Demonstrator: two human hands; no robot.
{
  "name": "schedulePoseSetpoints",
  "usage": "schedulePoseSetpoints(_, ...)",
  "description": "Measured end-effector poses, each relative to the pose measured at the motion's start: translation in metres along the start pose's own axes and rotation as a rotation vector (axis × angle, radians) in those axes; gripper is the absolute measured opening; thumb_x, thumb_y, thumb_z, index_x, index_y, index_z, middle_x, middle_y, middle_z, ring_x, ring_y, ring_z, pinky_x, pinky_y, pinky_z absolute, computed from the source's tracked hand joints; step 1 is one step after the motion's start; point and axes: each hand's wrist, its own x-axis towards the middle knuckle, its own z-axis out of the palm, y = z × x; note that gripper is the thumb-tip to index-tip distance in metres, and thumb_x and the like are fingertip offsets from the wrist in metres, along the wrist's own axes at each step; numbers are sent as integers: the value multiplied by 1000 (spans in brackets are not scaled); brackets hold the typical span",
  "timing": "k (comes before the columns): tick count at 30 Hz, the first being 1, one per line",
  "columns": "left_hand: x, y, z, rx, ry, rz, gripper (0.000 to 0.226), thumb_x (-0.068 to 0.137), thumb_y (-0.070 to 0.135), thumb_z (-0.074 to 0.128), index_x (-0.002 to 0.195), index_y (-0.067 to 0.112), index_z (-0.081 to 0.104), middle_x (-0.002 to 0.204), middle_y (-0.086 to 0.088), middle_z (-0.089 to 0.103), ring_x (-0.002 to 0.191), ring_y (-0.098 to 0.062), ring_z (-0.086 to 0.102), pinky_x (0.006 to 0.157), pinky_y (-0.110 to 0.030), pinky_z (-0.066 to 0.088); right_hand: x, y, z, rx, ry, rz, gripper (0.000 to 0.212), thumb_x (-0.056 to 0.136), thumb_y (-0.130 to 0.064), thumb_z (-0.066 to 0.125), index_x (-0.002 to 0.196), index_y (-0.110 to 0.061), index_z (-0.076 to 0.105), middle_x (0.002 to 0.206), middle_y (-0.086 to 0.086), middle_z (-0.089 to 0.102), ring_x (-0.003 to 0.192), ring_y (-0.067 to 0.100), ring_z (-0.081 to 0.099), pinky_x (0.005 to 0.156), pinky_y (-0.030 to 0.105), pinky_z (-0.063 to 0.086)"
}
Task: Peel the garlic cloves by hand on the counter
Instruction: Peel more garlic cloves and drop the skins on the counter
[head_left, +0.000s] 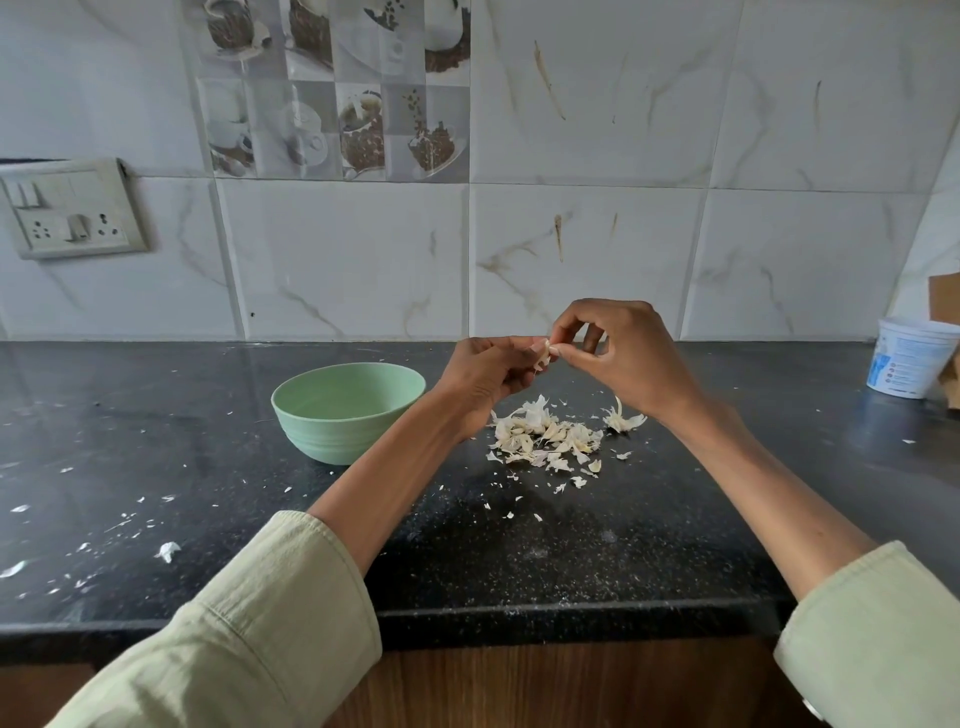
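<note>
My left hand grips a small pale garlic clove above the black counter. My right hand pinches the papery skin at the clove's tip with thumb and forefinger. Both hands are raised a little above the counter, near the wall. Below them lies a heap of garlic cloves and white skins, with a separate husk piece to its right. Most of the held clove is hidden inside my left fingers.
A mint green bowl stands on the counter left of my left wrist. A white plastic tub sits at the far right by the wall. Skin flakes litter the counter's left part. A switchboard is on the tiled wall.
</note>
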Motion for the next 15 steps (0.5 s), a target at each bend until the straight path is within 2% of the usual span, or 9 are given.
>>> schedulePoseSetpoints(2,1,0,-1,7,5,-17,27,94,2,74,116,-13,72,106,-23,74,77,-14,70,71,-24,56,0,1,0,0,-27,-3,14,89,-20,84,93,-28,74,90,-17,74,70,11,69,70,39,60)
schedulePoseSetpoints(8,0,3,-1,43,24,-35,16,94,-1,73,106,-11,74,91,-16,75,75,-14,69,74,-25,56,0,-3,2,-5,-45,-18,16,89,-18,83,94,-28,71,86,-15,72,69,12,67,69,41,58)
schedulePoseSetpoints(15,-2,9,-1,88,27,-48,18,94,2,73,107,-11,74,95,-18,76,81,-17,69,72,-24,57,0,-4,0,-38,-72,-37,15,89,-21,85,96,-26,73,84,-17,73,71,10,68,71,38,59)
